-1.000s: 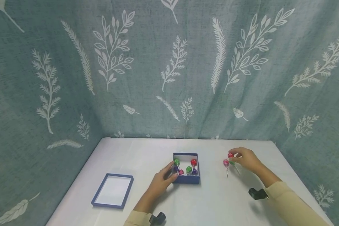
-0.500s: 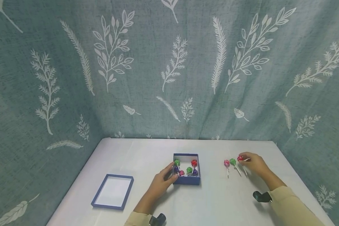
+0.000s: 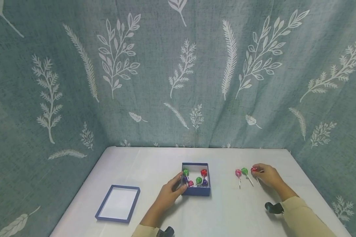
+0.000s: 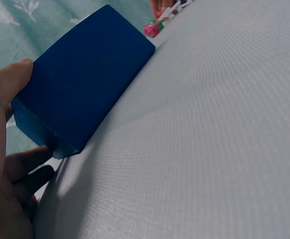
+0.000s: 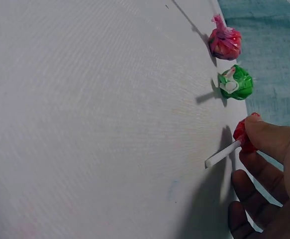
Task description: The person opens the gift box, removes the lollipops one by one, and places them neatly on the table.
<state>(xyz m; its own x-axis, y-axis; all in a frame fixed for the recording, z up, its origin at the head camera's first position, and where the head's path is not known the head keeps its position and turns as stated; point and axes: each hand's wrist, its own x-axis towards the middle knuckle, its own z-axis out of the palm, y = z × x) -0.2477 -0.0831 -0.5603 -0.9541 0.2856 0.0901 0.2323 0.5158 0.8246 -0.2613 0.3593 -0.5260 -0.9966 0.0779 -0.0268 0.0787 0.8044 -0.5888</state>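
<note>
My left hand [image 3: 167, 197] grips the left side of a blue box [image 3: 196, 191]; in the left wrist view the thumb lies on one wall of the box [image 4: 85, 74]. Inside are several wrapped lollipops, among them a red one [image 3: 203, 172] and a green one [image 3: 198, 180]. On the right, my right hand [image 3: 268, 176] pinches the head of a red lollipop [image 3: 253, 169] between thumb and finger, its white stick pointing toward the table's front. Left of it lie a green lollipop [image 3: 244, 171] and a pink lollipop [image 3: 238, 172], side by side.
A blue-edged lid [image 3: 118, 203] with a white inside lies on the white table [image 3: 222, 210], left of the box. Behind the table hangs a green leaf-patterned curtain [image 3: 154, 82].
My right hand has moved right with the red lollipop, away from the green one, and is now a little lower. The left hand has stayed at the box.
</note>
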